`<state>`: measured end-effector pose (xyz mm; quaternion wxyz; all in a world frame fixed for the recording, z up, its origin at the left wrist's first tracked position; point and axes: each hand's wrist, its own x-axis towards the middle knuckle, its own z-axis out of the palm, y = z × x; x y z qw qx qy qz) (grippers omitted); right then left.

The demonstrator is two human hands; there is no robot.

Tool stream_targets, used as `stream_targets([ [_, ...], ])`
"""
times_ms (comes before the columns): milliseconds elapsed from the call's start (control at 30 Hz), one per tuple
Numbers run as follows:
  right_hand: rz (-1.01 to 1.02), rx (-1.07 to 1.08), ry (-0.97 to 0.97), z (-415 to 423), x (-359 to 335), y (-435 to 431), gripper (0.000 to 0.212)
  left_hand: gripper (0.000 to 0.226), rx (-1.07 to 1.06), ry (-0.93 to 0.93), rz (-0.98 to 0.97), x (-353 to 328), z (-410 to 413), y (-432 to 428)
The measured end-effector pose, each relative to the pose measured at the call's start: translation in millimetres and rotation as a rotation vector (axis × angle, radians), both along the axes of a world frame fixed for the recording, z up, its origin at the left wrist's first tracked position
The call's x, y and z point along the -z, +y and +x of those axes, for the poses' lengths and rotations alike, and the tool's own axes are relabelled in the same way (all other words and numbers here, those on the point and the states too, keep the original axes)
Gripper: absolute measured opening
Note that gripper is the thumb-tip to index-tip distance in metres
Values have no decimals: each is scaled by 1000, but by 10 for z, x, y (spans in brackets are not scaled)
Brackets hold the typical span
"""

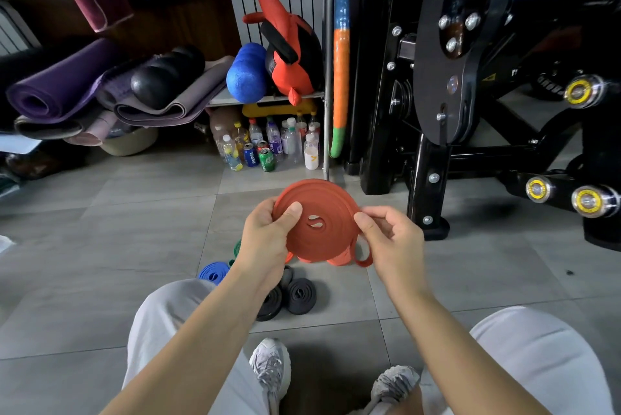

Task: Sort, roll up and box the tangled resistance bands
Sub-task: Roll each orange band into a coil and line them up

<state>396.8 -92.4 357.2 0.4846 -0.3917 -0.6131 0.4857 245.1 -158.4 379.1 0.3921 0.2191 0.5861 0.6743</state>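
Rolling is in hand. The orange resistance band, nearly coiled, is gripped at its left edge by the left hand; its right edge is pinched by the right hand. The loose end below the right hand must be wound on next.

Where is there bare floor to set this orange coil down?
Bare tile lies left of the blue coil, out toward the mats, and right of the black coils up to the machine foot. Crowded: under the orange coil, where those coils and a green band cluster, and by the bottles.
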Motion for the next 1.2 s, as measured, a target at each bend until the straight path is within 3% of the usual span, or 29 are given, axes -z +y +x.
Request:
stream_targets([
  [100, 47, 0, -50, 7, 1, 25, 26, 10, -35, -89, -11, 9, 23, 4],
  [200, -34, -80, -24, 4, 29, 22, 29, 16, -60, -134, -9, 7, 46, 3],
  [533, -163, -25, 87, -115, 119, -51, 27, 21, -198, -185, -10, 34, 167, 22],
  [800, -98, 92, -299, -372, 200, -2, 65, 7, -252, -166, 13, 151, 428, 71],
  [1200, -183, 126, -459, -470, 469, 287, 56, 11, -234, -198, -55, 567, 394, 218],
])
